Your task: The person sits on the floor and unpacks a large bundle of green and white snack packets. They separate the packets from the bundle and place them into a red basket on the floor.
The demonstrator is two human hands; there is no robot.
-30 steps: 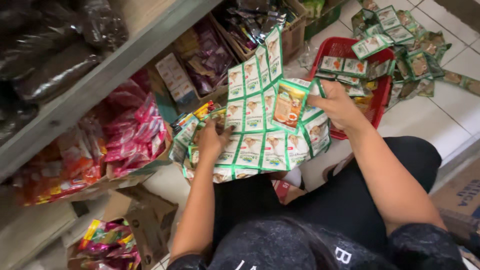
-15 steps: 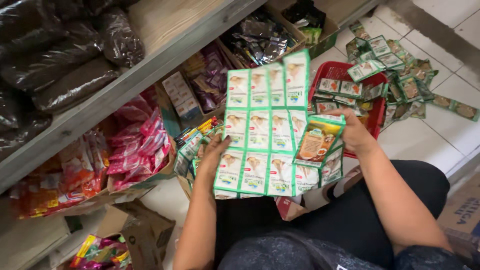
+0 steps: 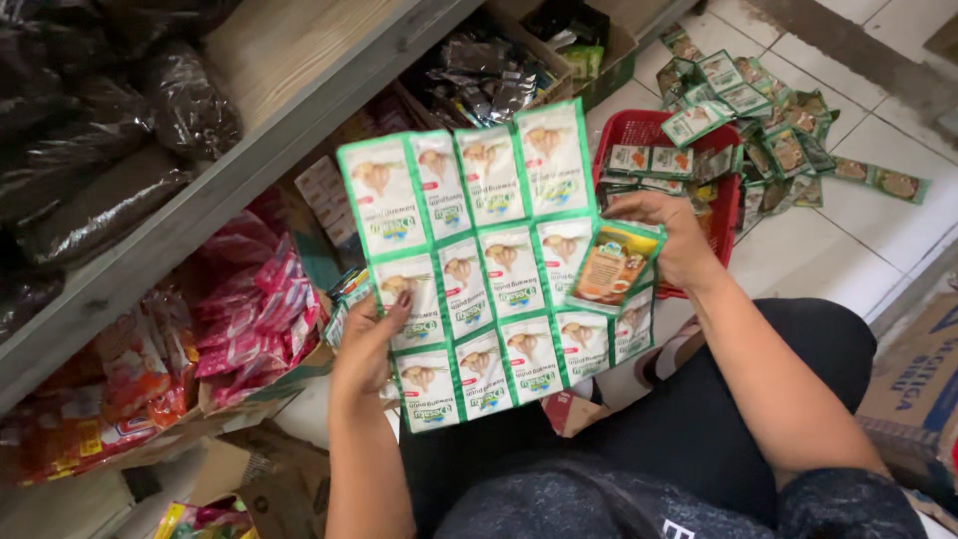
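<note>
I hold up a joined sheet of green-and-white seasoning sachets [image 3: 479, 250], spread flat in front of me. My left hand [image 3: 367, 344] grips the sheet's lower left edge. My right hand [image 3: 671, 232] grips its right edge and also pinches a single sachet with an orange-brown panel [image 3: 611, 268] against it. Behind the sheet stands a red plastic basket [image 3: 726, 205] with more green sachets inside. My knees in dark trousers sit below the sheet.
A grey shelf board [image 3: 249, 170] runs diagonally at upper left, with dark bagged goods above and pink and red packets [image 3: 244, 319] below. Loose green sachet strips [image 3: 788, 140] lie on the white tiled floor. Cardboard boxes stand at right [image 3: 918, 389] and lower left.
The sachet sheet has been lifted and unfolded flatter toward the camera. Both hands rose with it, and the single orange-brown sachet stays in my right hand.
</note>
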